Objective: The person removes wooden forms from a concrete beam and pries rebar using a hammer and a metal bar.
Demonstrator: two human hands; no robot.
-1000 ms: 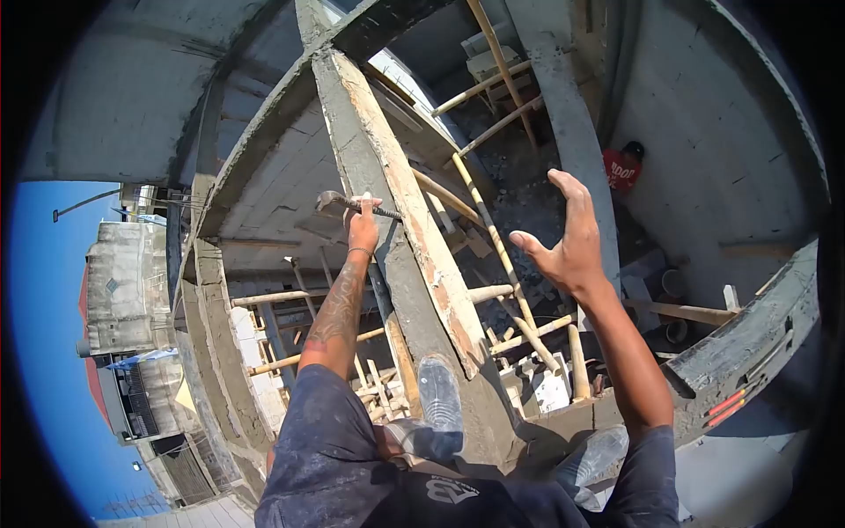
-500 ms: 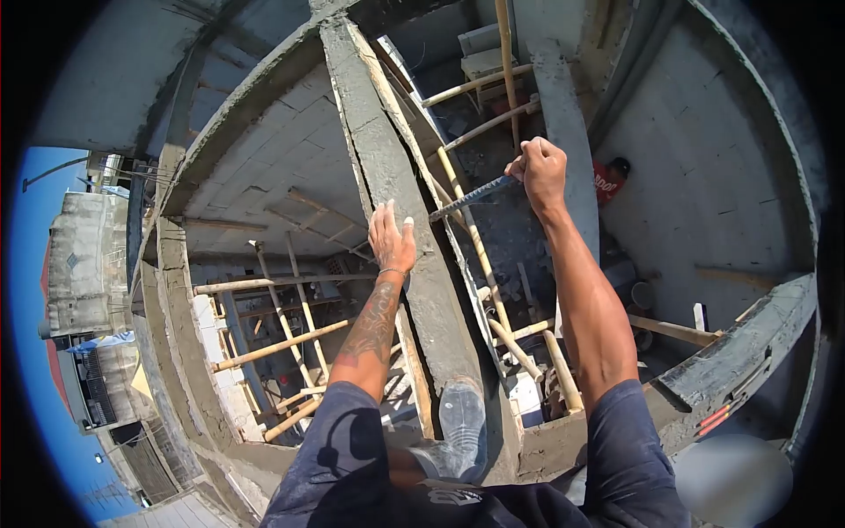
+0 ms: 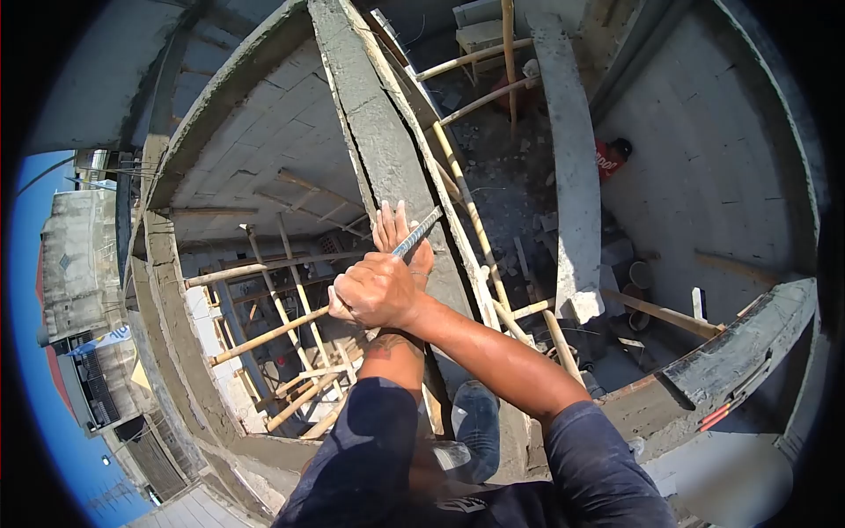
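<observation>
Sky (image 3: 62,440) is showing blue at the far left, beside a grey neighbouring building (image 3: 75,255). Pale wooden props (image 3: 264,334) are standing under a curved concrete edge beam (image 3: 176,326). Running up the middle, a narrow, rough concrete beam (image 3: 378,132) is carrying the person, 1 shoe (image 3: 475,418) planted on its near end. The left hand (image 3: 396,231) is lying flat on the beam's top, fingers straight and close together. The right hand (image 3: 374,289) is crossing over it, clenched in a fist around a ribbed steel rod (image 3: 424,229), which is slanting toward the beam's right edge just above the left fingers. Farther right, a concrete pillar (image 3: 572,176) is rising from rubble, with a red container (image 3: 607,158) sitting beside a block wall (image 3: 722,150).
</observation>
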